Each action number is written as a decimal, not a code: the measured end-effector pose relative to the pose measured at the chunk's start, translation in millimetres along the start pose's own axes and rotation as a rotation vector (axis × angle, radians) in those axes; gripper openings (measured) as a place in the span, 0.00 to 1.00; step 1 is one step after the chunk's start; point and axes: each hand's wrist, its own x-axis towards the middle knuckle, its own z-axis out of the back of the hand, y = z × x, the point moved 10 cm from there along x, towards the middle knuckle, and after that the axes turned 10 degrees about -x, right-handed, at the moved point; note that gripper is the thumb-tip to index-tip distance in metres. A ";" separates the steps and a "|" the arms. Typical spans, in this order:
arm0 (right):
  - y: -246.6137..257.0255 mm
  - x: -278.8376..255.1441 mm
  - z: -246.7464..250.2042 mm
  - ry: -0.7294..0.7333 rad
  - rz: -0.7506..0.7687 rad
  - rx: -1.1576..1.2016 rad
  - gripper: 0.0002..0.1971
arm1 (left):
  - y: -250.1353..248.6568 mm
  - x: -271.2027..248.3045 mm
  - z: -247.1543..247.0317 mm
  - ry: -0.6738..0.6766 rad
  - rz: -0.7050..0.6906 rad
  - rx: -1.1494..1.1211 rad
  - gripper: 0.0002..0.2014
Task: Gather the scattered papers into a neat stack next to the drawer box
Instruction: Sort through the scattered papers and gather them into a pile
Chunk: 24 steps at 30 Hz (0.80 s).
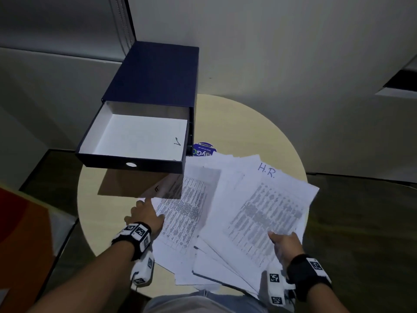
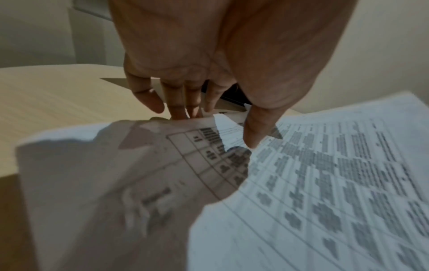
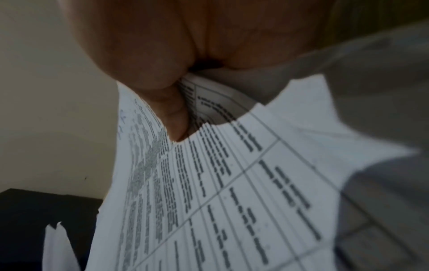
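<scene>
Printed papers lie fanned out on the round beige table, just right of the dark blue drawer box. My right hand grips the near edge of a sheaf marked "H.R.", thumb on top, fingers hidden underneath. In the right wrist view the thumb presses on the curled sheets. My left hand lies with straight fingers at the left edge of the papers. Up close its fingers reach past a raised sheet, and the thumb rests on a printed page.
The box's top drawer is pulled out over the table, white inside, with a sheet lying in it. A round blue label sits between box and papers. An orange-red object stands low at the left. Dark floor surrounds the table.
</scene>
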 end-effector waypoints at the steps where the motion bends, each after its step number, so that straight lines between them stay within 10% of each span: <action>1: -8.9 1.6 10.9 -0.035 -0.027 0.022 0.25 | 1.5 1.0 -0.1 0.018 0.005 -0.023 0.34; 6: -44.4 4.6 16.8 0.009 -0.137 0.138 0.14 | -7.4 -5.8 -13.9 0.144 -0.025 -0.264 0.17; 11: -12.3 -14.7 -14.1 0.073 -0.081 0.055 0.43 | -12.5 -11.0 -25.4 0.181 0.018 -0.381 0.25; 17: -4.0 0.0 -49.0 0.181 -0.027 0.132 0.50 | -8.9 -24.5 -15.7 0.174 0.092 -0.489 0.17; 22: -68.5 75.8 -9.0 0.107 -0.071 0.350 0.59 | 9.3 -16.0 4.8 -0.051 0.153 -0.381 0.33; 24: -73.0 66.6 4.4 0.036 -0.123 0.417 0.30 | 14.3 -7.0 -3.1 -0.020 0.185 -0.359 0.33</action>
